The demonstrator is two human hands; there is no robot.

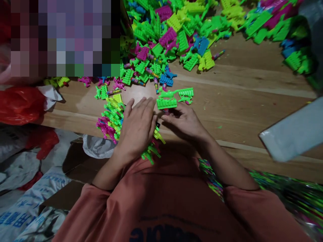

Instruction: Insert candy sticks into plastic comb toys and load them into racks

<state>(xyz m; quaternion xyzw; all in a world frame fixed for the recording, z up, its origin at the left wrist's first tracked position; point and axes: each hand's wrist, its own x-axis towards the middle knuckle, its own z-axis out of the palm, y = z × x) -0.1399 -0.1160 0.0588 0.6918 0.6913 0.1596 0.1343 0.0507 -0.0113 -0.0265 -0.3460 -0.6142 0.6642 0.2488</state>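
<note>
My left hand (pixel 137 124) lies with its fingers stretched out over a bundle of small plastic toys (pixel 111 116) in green, yellow and pink, at the table's near edge. More toys stick out under its right side. My right hand (pixel 188 121) is closed at a bright green ridged plastic toy (pixel 166 103), its thumb and fingers near a small pink tube end just below. The exact grip is partly hidden. Just beyond that hand lies another green ridged toy (pixel 186 94). Several narrow tubes of coloured beads (pixel 151 72) lie among toys farther off.
A large heap of green, yellow, pink and blue toys (pixel 174 37) covers the back of the wooden table (pixel 234 101). On the right sits a pale flat-sided object (pixel 292 131). A red plastic bag (pixel 22 104) is at left; an open cardboard box (pixel 75 158) stands below.
</note>
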